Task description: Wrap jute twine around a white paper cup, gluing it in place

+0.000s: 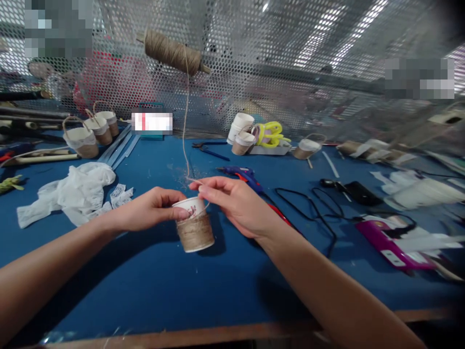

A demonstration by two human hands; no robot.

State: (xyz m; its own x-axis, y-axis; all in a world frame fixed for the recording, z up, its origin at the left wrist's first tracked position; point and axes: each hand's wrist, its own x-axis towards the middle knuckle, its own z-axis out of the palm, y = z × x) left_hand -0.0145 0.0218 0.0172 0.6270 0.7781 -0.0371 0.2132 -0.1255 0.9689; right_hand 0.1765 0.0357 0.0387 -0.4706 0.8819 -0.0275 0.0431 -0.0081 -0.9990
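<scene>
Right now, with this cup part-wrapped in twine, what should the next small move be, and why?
Probably bring the twine around the cup with the right hand, just above the wrapped part. The left hand holds the cup near its top, the right pinches the strand, which runs up to the spool, and the white upper band looks largely unwrapped.

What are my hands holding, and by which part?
Your left hand holds the cup by its white upper part; your right hand pinches the twine close to the cup.
</scene>
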